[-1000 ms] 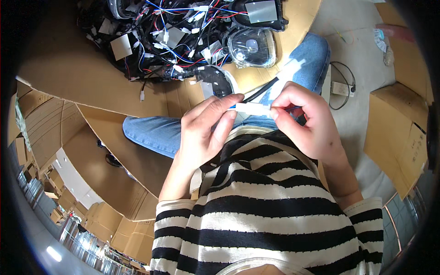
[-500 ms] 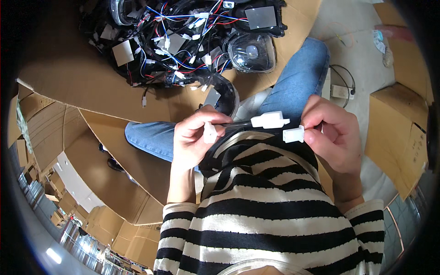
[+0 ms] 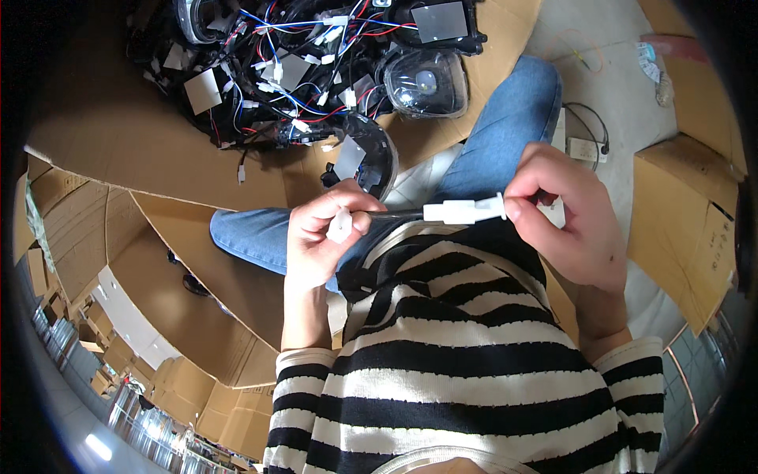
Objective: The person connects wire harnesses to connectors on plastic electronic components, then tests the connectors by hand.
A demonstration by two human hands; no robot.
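My left hand [image 3: 312, 241] is closed on a black cable [image 3: 404, 215], pinched between thumb and fingers. From that cable a white plug connector [image 3: 444, 212] points right. A second small white connector [image 3: 340, 227] sits against the thumb of the same hand. My right hand [image 3: 575, 221] pinches the back end of another white connector [image 3: 485, 209], lined up end to end with the first. The two touch, and their outlines run together; how deeply they are joined I cannot tell. Any wire behind the right fingertips is hidden.
Ahead lies a large cardboard sheet or box [image 3: 260, 178] with a heap of black lamp units, including a clear-lensed lamp [image 3: 426, 84], and tangled red, blue and white wires [image 3: 304, 95]. Open cartons [image 3: 170, 276] stand at left, another carton [image 3: 683, 221] at right. My knees flank the work.
My right hand has brought its white connector up and against the cable's connector; before, the two were apart. Both hands have shifted slightly left, and the view has moved a little.
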